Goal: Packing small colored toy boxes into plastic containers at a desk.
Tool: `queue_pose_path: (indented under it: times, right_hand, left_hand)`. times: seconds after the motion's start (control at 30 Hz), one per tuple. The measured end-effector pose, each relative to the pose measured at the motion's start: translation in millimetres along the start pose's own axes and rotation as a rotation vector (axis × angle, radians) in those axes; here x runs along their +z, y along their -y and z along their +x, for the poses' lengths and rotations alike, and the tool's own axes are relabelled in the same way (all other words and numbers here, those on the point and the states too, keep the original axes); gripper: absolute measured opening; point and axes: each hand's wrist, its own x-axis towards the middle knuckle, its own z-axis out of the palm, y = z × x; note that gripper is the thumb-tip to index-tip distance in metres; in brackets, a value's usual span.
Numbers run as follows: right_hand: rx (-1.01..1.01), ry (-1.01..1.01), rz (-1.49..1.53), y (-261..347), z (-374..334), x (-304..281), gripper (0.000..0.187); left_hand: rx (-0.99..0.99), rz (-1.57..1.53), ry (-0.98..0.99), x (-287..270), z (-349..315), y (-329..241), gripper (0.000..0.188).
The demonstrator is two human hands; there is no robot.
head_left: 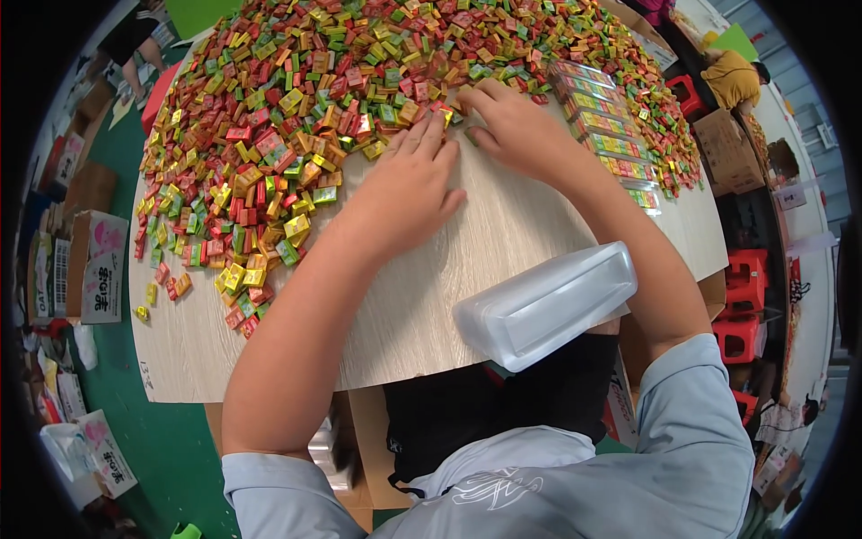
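Observation:
A broad heap of small wrapped candies (269, 99) in red, yellow, green and orange covers the far part of the table. At the heap's near edge, my left hand (409, 184) lies with its fingers stretched onto the candies and its thumb out to the side. Just right of it, my right hand (521, 130) reaches the same edge, fingers bent and thumb apart from them. No held candy shows in either hand. Below my right forearm, a clear plastic box (548, 305), perhaps several nested together, rests on its side at the table's front edge.
Beyond my right forearm, a row of clear boxes (606, 126) holds candies in neat rows. The pale wood-grain tabletop (395, 305) shows in front of the heap. Cartons (99, 269) stand on the green floor at left; red stools (743, 278) and another person (732, 81) are at right.

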Motion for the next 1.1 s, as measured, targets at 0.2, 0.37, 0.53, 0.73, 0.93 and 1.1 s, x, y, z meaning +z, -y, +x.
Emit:
queue_pose_path:
  times: [0.2, 0.37, 0.53, 0.73, 0.93, 1.1]
  right_hand:
    - [-0.001, -0.005, -0.045, -12, 4, 9, 0.046]
    - [0.086, 0.092, -0.096, -6, 13, 6, 0.049]
    - [0.068, 0.082, -0.04, -10, 10, 2, 0.045]
    - [0.234, 0.169, -0.24, -2, 2, -13, 0.037]
    - [0.159, 0.119, -0.183, -6, 8, -7, 0.04]
    - [0.172, 0.15, -0.211, 1, 9, -8, 0.041]
  left_hand:
    - [0.028, -0.128, 0.046, -5, 1, -9, 0.057]
    - [0.054, -0.129, 0.031, -7, -2, -14, 0.057]
    - [0.022, -0.12, 0.041, -8, -4, -28, 0.056]
    - [0.059, -0.183, 0.051, -15, -2, -27, 0.047]
    - [0.082, -0.169, -0.028, -10, 0, -23, 0.038]
    - [0.09, -0.158, -0.027, -6, -3, -19, 0.041]
